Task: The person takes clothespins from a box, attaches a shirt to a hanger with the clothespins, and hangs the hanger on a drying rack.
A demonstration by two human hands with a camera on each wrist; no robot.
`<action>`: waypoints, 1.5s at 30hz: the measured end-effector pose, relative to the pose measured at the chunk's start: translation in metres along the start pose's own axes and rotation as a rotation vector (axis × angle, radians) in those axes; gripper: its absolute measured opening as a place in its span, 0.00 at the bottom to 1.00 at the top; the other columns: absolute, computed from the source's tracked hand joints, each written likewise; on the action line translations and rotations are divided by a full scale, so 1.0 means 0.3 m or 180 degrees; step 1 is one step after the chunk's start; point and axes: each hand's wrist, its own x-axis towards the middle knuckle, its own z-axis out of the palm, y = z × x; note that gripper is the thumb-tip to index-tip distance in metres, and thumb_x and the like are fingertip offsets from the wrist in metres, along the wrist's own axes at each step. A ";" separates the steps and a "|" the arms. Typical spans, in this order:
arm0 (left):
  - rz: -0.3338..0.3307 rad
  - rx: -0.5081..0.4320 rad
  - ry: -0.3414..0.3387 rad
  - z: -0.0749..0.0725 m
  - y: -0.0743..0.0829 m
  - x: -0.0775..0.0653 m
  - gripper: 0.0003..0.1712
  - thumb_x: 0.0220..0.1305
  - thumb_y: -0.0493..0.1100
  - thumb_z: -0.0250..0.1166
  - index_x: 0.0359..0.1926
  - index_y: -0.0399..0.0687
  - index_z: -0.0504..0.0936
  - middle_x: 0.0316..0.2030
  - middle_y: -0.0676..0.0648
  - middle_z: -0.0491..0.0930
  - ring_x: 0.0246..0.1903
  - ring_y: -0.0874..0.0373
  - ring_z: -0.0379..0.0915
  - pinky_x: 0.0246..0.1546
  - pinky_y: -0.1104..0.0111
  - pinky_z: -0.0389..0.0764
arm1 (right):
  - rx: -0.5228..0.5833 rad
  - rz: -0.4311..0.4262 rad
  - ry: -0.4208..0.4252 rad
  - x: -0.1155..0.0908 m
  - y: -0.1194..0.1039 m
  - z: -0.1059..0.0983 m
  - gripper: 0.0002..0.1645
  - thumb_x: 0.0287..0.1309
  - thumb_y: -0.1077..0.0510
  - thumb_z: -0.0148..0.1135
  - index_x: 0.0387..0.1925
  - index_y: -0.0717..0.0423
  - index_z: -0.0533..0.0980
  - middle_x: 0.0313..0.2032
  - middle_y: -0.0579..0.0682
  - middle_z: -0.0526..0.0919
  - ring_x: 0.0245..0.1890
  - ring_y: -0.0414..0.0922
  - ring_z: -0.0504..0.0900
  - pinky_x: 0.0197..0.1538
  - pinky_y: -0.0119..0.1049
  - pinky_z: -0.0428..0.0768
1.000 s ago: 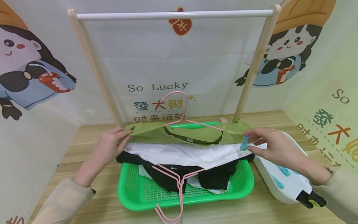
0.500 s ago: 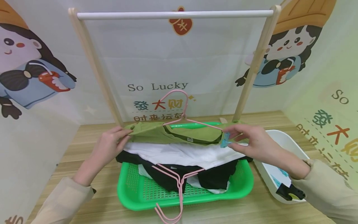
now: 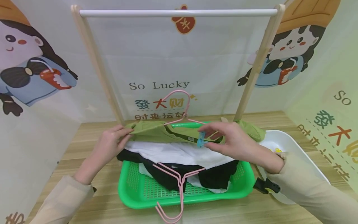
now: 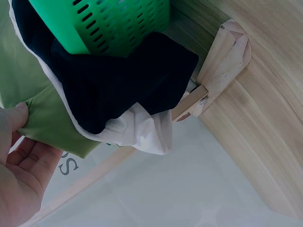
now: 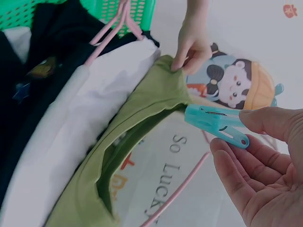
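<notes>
My left hand point(image 3: 110, 143) pinches the left sleeve end of a green T-shirt point(image 3: 151, 130), thumb against fingers; the left wrist view shows the fabric point(image 4: 52, 118) between them. My right hand point(image 3: 227, 137) holds a light blue clothespin point(image 3: 200, 140) between thumb and fingers, over the shirt's neckline. In the right wrist view the clothespin point(image 5: 215, 124) points its nose toward the collar. A pink hanger point(image 3: 184, 113) sits inside the green shirt, its hook standing up. Beneath lie a white garment point(image 3: 179, 154) and a black garment point(image 3: 212, 179), with two more pink hangers point(image 3: 180, 186) pointing toward me.
A green perforated basket point(image 3: 131, 199) carries the clothes. At the right, a white tray point(image 3: 300, 152) is partly covered by my right sleeve. Behind the basket stands a wooden rack with a white rail point(image 3: 179, 13). A printed cloth point(image 3: 156, 56) hangs around the wooden table point(image 3: 70, 165).
My right hand has moved left with the clothespin, from the shirt's right sleeve to the neckline. My left hand keeps its pinch on the left sleeve.
</notes>
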 end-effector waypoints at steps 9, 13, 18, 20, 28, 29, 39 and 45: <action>-0.0020 -0.0004 -0.0033 -0.004 0.001 -0.001 0.11 0.46 0.26 0.70 0.35 0.31 0.84 0.27 0.41 0.80 0.19 0.60 0.71 0.16 0.71 0.73 | 0.0215 -0.0241 -0.0026 0.073 -0.040 0.038 0.18 0.47 0.72 0.66 0.44 0.66 0.76 0.37 0.53 0.84 0.36 0.45 0.84 0.40 0.36 0.82; -0.0013 -0.0006 -0.0029 -0.006 -0.001 -0.001 0.11 0.46 0.26 0.70 0.35 0.31 0.84 0.27 0.42 0.80 0.18 0.60 0.70 0.16 0.72 0.73 | 0.0315 -0.0302 -0.0024 0.100 -0.059 0.056 0.19 0.47 0.72 0.66 0.44 0.66 0.76 0.38 0.54 0.83 0.36 0.46 0.83 0.40 0.34 0.81; 0.0014 -0.0009 -0.0009 -0.004 -0.003 -0.001 0.11 0.46 0.26 0.70 0.35 0.31 0.84 0.26 0.42 0.80 0.18 0.61 0.69 0.15 0.72 0.72 | 0.0416 -0.0324 -0.0066 0.137 -0.079 0.079 0.20 0.48 0.71 0.66 0.46 0.67 0.75 0.41 0.56 0.83 0.38 0.46 0.83 0.42 0.32 0.80; 0.0003 -0.0016 -0.0006 -0.004 -0.004 -0.001 0.11 0.46 0.26 0.70 0.35 0.31 0.84 0.26 0.41 0.80 0.18 0.61 0.69 0.15 0.72 0.72 | 0.0420 -0.0339 -0.0077 0.156 -0.088 0.088 0.20 0.49 0.71 0.66 0.46 0.67 0.75 0.41 0.56 0.82 0.38 0.46 0.83 0.42 0.33 0.80; -0.0060 -0.0022 -0.0035 -0.004 -0.004 -0.006 0.11 0.46 0.26 0.70 0.35 0.30 0.83 0.27 0.41 0.80 0.19 0.60 0.71 0.16 0.72 0.74 | 0.0320 -0.0421 -0.0031 0.224 -0.109 0.125 0.17 0.51 0.70 0.65 0.45 0.67 0.75 0.39 0.54 0.83 0.39 0.44 0.82 0.43 0.33 0.80; -0.0056 -0.0026 -0.0031 -0.003 -0.004 -0.006 0.11 0.46 0.26 0.70 0.35 0.30 0.83 0.27 0.41 0.80 0.19 0.60 0.71 0.17 0.71 0.74 | 0.0291 -0.0446 -0.0017 0.232 -0.109 0.130 0.17 0.51 0.71 0.65 0.45 0.67 0.75 0.39 0.55 0.83 0.39 0.44 0.82 0.43 0.34 0.80; -0.0066 -0.0074 0.0013 -0.004 -0.007 -0.011 0.11 0.45 0.25 0.70 0.35 0.30 0.83 0.27 0.41 0.80 0.21 0.58 0.72 0.19 0.68 0.75 | 0.0013 -0.0399 -0.0025 0.314 -0.124 0.189 0.18 0.52 0.72 0.63 0.47 0.68 0.74 0.44 0.58 0.82 0.41 0.45 0.82 0.43 0.24 0.77; -0.0055 -0.0104 0.0055 -0.002 -0.007 -0.010 0.11 0.45 0.25 0.70 0.34 0.29 0.83 0.26 0.41 0.80 0.20 0.58 0.71 0.18 0.68 0.75 | -0.0436 -0.0321 -0.0055 0.345 -0.113 0.220 0.17 0.54 0.69 0.62 0.47 0.65 0.75 0.44 0.56 0.82 0.42 0.44 0.81 0.46 0.26 0.76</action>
